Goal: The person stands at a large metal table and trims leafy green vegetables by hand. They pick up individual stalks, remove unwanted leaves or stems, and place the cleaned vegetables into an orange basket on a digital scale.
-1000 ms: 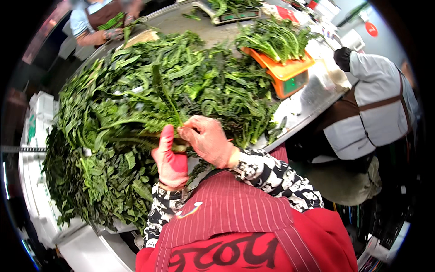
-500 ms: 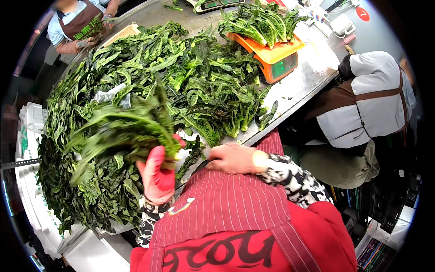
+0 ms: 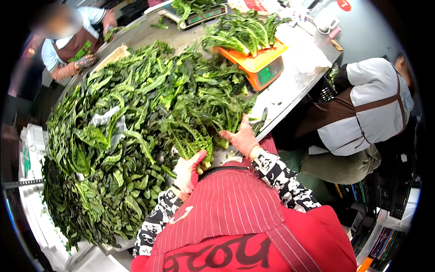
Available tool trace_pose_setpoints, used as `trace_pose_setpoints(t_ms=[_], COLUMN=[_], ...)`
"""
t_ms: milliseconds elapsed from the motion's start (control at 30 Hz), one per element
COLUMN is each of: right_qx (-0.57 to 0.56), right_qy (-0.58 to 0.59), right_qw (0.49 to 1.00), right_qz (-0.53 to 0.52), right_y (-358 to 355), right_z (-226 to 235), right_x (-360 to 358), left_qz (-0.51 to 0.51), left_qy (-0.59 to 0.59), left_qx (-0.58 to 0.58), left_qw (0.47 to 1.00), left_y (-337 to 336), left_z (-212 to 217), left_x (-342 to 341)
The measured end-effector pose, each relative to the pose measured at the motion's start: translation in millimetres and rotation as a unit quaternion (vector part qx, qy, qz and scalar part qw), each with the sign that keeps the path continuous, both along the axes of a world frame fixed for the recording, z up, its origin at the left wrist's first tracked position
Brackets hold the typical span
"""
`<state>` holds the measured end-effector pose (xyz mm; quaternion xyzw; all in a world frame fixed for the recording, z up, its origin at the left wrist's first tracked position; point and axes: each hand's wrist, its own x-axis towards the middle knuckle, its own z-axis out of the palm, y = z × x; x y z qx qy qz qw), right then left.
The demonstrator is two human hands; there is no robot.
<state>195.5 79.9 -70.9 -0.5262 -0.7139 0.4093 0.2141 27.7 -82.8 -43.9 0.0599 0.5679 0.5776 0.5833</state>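
In front of me on the metal table lies a bunch of long-leaf lettuce (image 3: 195, 138), its pale stem ends facing my apron. My left hand (image 3: 188, 173), red across the palm side and fingers, is closed at those stem ends with the thumb lying over them. On the other side of the bunch, my right hand (image 3: 242, 138) has its fingers spread, the thumb reaching toward the leaves; it grips nothing. A large heap of the same greens (image 3: 122, 177) spreads from beside my left hand to the far left. A crumpled clear plastic bag (image 3: 111, 121) rests on the heap.
An orange scale (image 3: 265, 70) loaded with lettuce stands at the far right. Another scale (image 3: 199, 20) with greens stands farther back. One co-worker (image 3: 74, 41) handles greens at the far left; another (image 3: 362, 104) sits at the right. White foam boxes (image 3: 34, 138) line the left side.
The lettuce in my left hand has come down from above the heap to the right, onto the table edge. My right hand has lifted from my apron and moved forward beside it.
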Motion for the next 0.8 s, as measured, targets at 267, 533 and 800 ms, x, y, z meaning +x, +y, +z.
trace_pose_setpoints(t_ms=[267, 533, 800], right_qx=[-0.073, 0.029, -0.039], right_qy=[0.048, -0.052, -0.072], right_qw=[0.994, 0.985, 0.991], right_qz=[0.065, 0.162, 0.104], right_y=[15.3, 3.8, 18.7], right_z=[-35.3, 48.2, 24.2], right_x=[-2.9, 0.0, 13.1], left_qz=[-0.102, -0.064, -0.323], left_qy=[-0.07, -0.133, 0.479], left_qx=[0.062, 0.003, -0.226], left_qw=[0.99, 0.989, 0.785], left_y=[3.6, -0.1, 0.9], left_z=[-22.5, -12.2, -2.6], left_x=[-14.2, 3.3, -18.3])
